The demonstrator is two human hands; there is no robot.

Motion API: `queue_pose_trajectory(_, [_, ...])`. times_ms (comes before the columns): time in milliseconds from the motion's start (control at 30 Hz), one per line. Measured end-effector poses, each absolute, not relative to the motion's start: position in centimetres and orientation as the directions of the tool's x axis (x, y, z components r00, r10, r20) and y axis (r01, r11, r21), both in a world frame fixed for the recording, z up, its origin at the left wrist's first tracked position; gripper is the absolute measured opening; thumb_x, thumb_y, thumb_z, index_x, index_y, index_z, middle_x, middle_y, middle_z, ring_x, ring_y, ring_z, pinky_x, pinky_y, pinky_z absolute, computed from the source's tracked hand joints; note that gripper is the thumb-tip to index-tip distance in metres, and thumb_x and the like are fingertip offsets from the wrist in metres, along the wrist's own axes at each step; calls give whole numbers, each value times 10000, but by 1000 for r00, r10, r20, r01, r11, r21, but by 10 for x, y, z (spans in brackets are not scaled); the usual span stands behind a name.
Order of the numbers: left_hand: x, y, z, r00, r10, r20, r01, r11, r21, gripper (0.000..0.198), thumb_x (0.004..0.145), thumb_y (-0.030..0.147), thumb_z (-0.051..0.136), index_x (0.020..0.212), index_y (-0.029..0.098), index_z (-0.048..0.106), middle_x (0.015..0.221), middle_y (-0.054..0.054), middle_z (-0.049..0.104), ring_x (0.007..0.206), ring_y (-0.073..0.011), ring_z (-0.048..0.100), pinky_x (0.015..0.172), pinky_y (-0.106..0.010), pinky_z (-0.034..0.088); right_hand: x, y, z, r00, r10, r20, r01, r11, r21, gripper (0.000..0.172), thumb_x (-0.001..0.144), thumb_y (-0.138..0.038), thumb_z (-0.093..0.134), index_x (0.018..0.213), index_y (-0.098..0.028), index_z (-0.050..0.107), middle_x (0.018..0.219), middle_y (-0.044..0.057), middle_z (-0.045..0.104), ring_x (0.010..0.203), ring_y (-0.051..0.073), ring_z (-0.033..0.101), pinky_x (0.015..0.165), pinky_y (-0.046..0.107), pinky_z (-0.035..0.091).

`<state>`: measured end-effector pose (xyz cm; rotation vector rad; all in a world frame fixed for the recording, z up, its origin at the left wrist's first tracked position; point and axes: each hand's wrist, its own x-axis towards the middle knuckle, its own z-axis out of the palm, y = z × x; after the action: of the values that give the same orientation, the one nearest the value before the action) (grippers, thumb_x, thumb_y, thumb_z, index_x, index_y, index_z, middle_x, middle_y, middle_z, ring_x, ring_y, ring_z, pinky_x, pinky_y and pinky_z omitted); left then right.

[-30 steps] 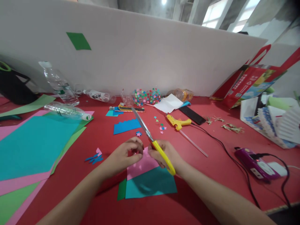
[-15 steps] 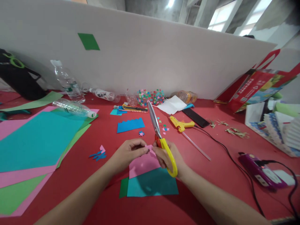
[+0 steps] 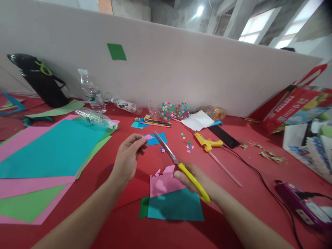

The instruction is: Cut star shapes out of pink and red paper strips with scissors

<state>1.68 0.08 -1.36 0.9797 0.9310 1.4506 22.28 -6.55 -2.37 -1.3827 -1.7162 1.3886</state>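
My left hand [image 3: 129, 155] is raised left of centre, its fingers pinching a small pink paper piece [image 3: 148, 137] in front of a blue paper sheet [image 3: 162, 139]. Scissors [image 3: 192, 179] with a yellow handle are gripped in my right hand [image 3: 198, 173], their blades pointing up and left. Below the blades lies a pink paper sheet [image 3: 166, 186] with a jagged, cut upper edge. It overlaps a teal sheet [image 3: 176, 209], and a dark green piece [image 3: 144, 207] shows at their left. A small star [image 3: 163, 150] lies just below the blue sheet.
Large coloured sheets [image 3: 49, 148] cover the left, with a plastic bottle [image 3: 95, 118] on them. Behind are a cutter [image 3: 157, 121] and a star-covered clear container [image 3: 175, 110]. A yellow glue gun [image 3: 207, 141] trails its cord towards a purple power box [image 3: 302, 204] at right.
My left hand has moved up and left from the pink sheet, carrying a small pink piece. The scissors have tipped further left. The whole view has shifted left.
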Motion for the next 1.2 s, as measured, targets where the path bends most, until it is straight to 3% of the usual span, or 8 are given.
queue_pose_trajectory(133, [17, -1, -17, -35, 992, 121, -336, -126, 933, 68, 761, 203, 647, 713, 184, 603, 652, 29, 578, 608, -92, 504, 578, -204, 387, 221, -68, -26, -357, 910, -212, 413, -50, -909, 425, 799, -580, 589, 688, -202, 430, 569, -63, 362, 479, 83, 341, 435, 201, 256])
queue_pose_trajectory(433, [25, -9, -16, 13, 981, 192, -201, -185, 962, 105, 811, 236, 595, 718, 188, 596, 621, 32, 563, 581, -101, 491, 575, -231, 387, 218, -73, -36, -319, 921, -226, 381, -94, -920, 347, 858, -419, 573, 631, -210, 415, 496, -74, 369, 428, 80, 355, 413, 204, 266])
queue_pose_trajectory(867, [26, -10, -15, 3, 982, 190, -159, -187, 969, 129, 823, 225, 590, 702, 182, 578, 596, 38, 557, 570, -96, 484, 574, -235, 386, 211, -72, -32, -331, 899, -288, 322, -179, -930, 424, 855, -577, 474, 637, -221, 403, 461, -94, 316, 355, 67, 320, 336, 188, 244])
queue_pose_trajectory(1200, [26, -10, -14, 16, 980, 196, -160, -191, 968, 155, 831, 221, 582, 682, 183, 568, 583, 41, 546, 565, -93, 479, 573, -236, 385, 209, -74, -29, -309, 889, -338, 283, -253, -925, 541, 722, -742, 521, 653, -209, 459, 416, -111, 315, 300, 48, 284, 296, 174, 232])
